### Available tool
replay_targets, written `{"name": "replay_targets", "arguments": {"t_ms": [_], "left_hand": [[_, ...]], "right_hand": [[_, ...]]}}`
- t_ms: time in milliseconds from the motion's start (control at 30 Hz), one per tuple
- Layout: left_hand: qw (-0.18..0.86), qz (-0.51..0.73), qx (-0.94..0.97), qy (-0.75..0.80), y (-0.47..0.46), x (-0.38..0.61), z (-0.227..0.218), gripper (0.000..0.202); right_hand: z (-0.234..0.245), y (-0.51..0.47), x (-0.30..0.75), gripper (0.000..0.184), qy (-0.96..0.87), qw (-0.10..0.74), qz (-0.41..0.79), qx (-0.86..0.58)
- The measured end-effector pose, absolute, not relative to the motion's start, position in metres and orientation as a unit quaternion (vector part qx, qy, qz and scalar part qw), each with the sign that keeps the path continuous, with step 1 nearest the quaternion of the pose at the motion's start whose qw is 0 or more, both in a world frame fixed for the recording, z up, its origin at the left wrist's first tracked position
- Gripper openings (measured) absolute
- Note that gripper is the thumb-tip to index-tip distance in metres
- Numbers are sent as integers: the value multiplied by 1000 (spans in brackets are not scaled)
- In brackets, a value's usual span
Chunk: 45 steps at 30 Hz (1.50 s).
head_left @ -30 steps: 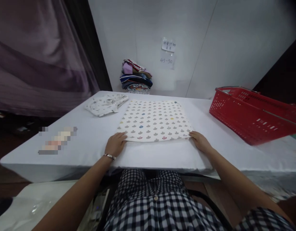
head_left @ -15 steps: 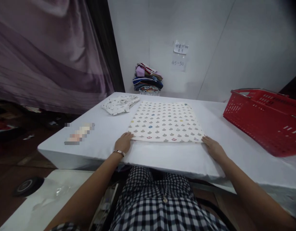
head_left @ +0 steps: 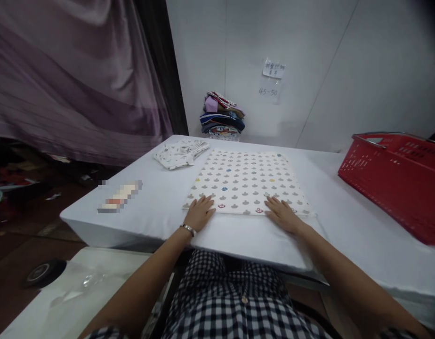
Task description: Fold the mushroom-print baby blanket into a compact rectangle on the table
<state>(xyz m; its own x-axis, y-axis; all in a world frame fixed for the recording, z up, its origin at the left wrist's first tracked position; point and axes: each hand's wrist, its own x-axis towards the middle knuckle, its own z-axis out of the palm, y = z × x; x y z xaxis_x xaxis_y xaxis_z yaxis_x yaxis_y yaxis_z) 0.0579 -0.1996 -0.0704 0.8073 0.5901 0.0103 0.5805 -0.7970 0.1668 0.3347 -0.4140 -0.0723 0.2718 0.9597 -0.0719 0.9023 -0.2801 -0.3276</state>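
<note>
A white cloth (head_left: pixel 249 181) printed with grey motifs and a few coloured ones lies flat, in a near-square shape, on the white-covered table (head_left: pixel 161 202). My left hand (head_left: pixel 200 212) rests palm down on its near left part, fingers stretched out. On the near edge, right of the middle, my right hand (head_left: pixel 281 214) lies flat with its fingers spread. Neither hand grips anything. Beyond the cloth's left side sits a loosely bunched, printed white cloth (head_left: pixel 180 154).
A red plastic basket (head_left: pixel 397 174) stands at the table's right. Folded fabrics (head_left: pixel 222 115) are stacked by the wall behind, under paper signs (head_left: pixel 272 77). A pixelated item (head_left: pixel 120 197) lies on the left. A purple curtain (head_left: pixel 79 70) hangs at the far left.
Both hands have moved inward from the cloth's near corners and now lie flat on it. The near edge sits slightly closer to me. The camera view has shifted a little.
</note>
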Motion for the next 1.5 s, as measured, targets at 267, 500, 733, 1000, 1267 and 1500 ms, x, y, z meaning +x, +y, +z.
{"name": "replay_targets", "arguments": {"t_ms": [267, 500, 733, 1000, 1267, 1500], "left_hand": [[71, 71, 943, 316, -167, 94, -50, 53], [84, -3, 914, 397, -121, 108, -76, 68], [97, 18, 911, 399, -116, 107, -89, 70], [153, 143, 904, 373, -128, 75, -70, 48], [97, 187, 960, 184, -186, 55, -77, 30], [35, 191, 964, 182, -195, 74, -67, 21]], "right_hand": [[-64, -372, 351, 61, -576, 131, 112, -799], [-87, -350, 388, 62, -500, 53, 54, -863], [-88, -354, 387, 62, -472, 50, 81, -876], [-88, -404, 398, 50, -510, 189, 3, -839], [-88, -449, 354, 33, -660, 223, -86, -712], [-77, -433, 337, 26, -683, 145, -136, -703]]}}
